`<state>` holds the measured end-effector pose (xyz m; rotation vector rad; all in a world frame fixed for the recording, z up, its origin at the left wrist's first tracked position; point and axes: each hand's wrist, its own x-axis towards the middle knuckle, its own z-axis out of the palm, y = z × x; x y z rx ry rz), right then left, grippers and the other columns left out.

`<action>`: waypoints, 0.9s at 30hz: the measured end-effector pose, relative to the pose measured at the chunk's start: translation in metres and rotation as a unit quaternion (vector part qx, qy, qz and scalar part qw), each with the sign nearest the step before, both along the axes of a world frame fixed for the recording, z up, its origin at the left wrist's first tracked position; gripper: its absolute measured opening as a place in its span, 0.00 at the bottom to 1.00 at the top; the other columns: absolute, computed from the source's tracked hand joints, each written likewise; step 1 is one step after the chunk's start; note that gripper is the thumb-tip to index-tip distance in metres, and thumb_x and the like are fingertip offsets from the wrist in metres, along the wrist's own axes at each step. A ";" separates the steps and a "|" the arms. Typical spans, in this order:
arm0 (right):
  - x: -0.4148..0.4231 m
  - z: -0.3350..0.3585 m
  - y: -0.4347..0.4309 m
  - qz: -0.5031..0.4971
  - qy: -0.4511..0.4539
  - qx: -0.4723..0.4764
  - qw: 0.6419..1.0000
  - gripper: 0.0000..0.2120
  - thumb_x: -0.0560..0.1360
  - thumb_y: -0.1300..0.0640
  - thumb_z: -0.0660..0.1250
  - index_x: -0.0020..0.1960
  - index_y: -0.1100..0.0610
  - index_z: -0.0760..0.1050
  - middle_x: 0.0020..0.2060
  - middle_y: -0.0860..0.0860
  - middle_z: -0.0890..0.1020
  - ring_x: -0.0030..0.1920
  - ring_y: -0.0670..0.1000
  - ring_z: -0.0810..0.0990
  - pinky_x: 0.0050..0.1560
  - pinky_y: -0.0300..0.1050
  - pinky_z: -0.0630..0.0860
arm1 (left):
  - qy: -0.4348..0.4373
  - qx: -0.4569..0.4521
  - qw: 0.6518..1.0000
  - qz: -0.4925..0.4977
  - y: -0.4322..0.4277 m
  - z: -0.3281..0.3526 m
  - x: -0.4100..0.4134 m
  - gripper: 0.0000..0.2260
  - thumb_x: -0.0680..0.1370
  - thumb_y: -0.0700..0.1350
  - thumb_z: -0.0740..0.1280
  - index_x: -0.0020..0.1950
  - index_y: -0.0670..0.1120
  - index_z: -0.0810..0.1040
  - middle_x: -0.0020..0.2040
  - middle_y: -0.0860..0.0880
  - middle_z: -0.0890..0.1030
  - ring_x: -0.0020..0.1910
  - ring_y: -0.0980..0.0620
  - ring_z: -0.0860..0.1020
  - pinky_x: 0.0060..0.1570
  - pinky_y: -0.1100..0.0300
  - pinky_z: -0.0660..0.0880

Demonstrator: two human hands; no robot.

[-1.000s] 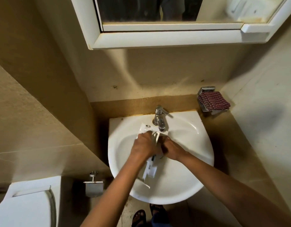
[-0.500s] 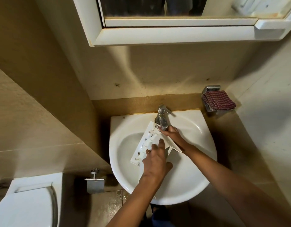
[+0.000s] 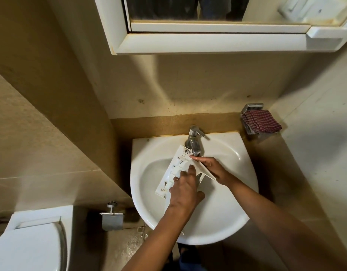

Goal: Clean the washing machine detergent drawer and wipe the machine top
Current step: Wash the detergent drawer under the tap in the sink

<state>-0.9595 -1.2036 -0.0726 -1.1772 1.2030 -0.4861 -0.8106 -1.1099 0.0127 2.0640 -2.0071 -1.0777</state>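
Left hand (image 3: 185,190) and right hand (image 3: 210,167) hold detergent drawer (image 3: 169,178) over sink (image 3: 229,212).

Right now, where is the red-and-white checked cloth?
Head view, upper right: the red-and-white checked cloth lies on a chrome wall holder, right of the chrome tap and white basin.

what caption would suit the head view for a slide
Left hand and right hand hold the detergent drawer over the sink beneath the tap
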 end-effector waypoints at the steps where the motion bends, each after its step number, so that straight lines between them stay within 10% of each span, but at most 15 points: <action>1: 0.002 0.005 0.003 -0.005 0.025 -0.026 0.999 0.16 0.79 0.66 0.59 0.66 0.60 0.72 0.64 0.57 0.76 0.55 0.49 0.81 0.63 0.44 0.74 | 0.001 -0.001 1.000 -0.001 0.000 0.000 0.000 0.35 0.71 0.47 0.72 0.73 0.46 0.59 0.62 0.43 0.72 0.61 0.40 0.73 0.53 0.45 0.76; 7: 0.019 0.025 0.008 0.037 0.057 -0.062 0.996 0.16 0.80 0.53 0.60 0.67 0.55 0.73 0.61 0.49 0.79 0.55 0.43 0.80 0.50 0.33 0.77 | -0.004 -0.009 1.000 -0.001 0.008 -0.002 -0.002 0.38 0.72 0.47 0.71 0.76 0.46 0.55 0.64 0.43 0.70 0.62 0.39 0.71 0.56 0.44 0.75; 11: 0.006 0.014 0.009 0.035 0.063 -0.077 0.994 0.15 0.79 0.58 0.62 0.65 0.56 0.74 0.64 0.53 0.76 0.67 0.51 0.73 0.67 0.45 0.70 | -0.001 -0.008 1.000 0.008 0.004 0.001 -0.004 0.37 0.72 0.46 0.72 0.76 0.46 0.56 0.63 0.43 0.70 0.63 0.38 0.71 0.55 0.44 0.75; 16: 0.007 0.013 0.007 0.103 0.141 -0.134 0.975 0.23 0.78 0.46 0.63 0.70 0.54 0.69 0.66 0.50 0.73 0.69 0.52 0.69 0.66 0.46 0.66 | 0.000 -0.001 1.000 0.009 0.003 0.002 -0.004 0.36 0.71 0.47 0.72 0.74 0.46 0.57 0.63 0.43 0.71 0.62 0.40 0.72 0.54 0.45 0.76; 22: 0.011 0.019 0.005 -0.038 0.016 0.028 0.999 0.14 0.79 0.65 0.60 0.63 0.61 0.75 0.61 0.58 0.78 0.58 0.54 0.79 0.61 0.45 0.74 | -0.008 -0.002 1.000 0.014 0.005 0.003 -0.002 0.36 0.72 0.47 0.71 0.75 0.46 0.56 0.63 0.44 0.71 0.63 0.40 0.72 0.54 0.46 0.75; 27: -0.001 0.005 0.012 -0.047 0.039 -0.037 0.997 0.20 0.74 0.77 0.57 0.62 0.67 0.74 0.61 0.58 0.78 0.62 0.58 0.76 0.66 0.55 0.71 | -0.012 -0.002 1.000 0.009 0.008 0.004 -0.001 0.37 0.72 0.48 0.72 0.76 0.47 0.56 0.65 0.44 0.71 0.64 0.41 0.72 0.56 0.45 0.75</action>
